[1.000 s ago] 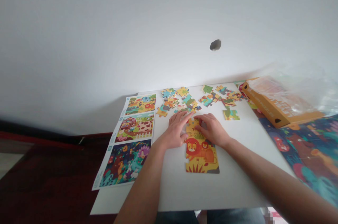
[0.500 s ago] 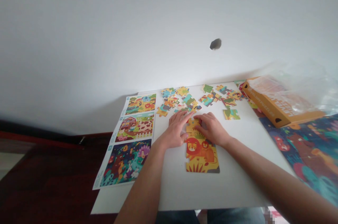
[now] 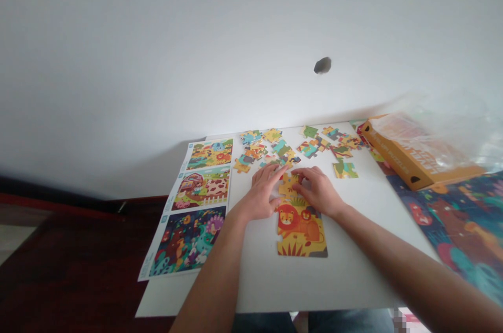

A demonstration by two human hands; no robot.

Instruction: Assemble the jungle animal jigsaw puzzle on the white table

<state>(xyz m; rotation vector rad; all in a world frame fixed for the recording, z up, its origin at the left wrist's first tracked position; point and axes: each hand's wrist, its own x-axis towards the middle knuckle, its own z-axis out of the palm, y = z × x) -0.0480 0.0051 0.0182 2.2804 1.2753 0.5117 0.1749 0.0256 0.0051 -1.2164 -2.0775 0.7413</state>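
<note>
Joined puzzle pieces (image 3: 302,225) showing two orange lions lie flat on the white table. At their top edge is a yellow puzzle piece (image 3: 288,187), partly covered by my fingers. My left hand (image 3: 264,194) lies to the left of that piece, fingers stretched forward and thumb apart, with its fingertips close to the piece's upper edge. From the right, my right hand (image 3: 317,189) curls its thumb and fingers onto the piece's right side. Loose puzzle pieces (image 3: 283,150) are scattered just beyond both hands.
A sheet with three pictures (image 3: 201,185) lies at the left of the table (image 3: 271,286). On the right, an orange puzzle box (image 3: 396,157) with clear plastic wrap (image 3: 451,129) rests on a dark, colourful picture surface (image 3: 459,223). A wall (image 3: 251,50) rises behind the table.
My right hand has shifted very slightly, showing a little more of the yellow piece. My left hand stays almost still.
</note>
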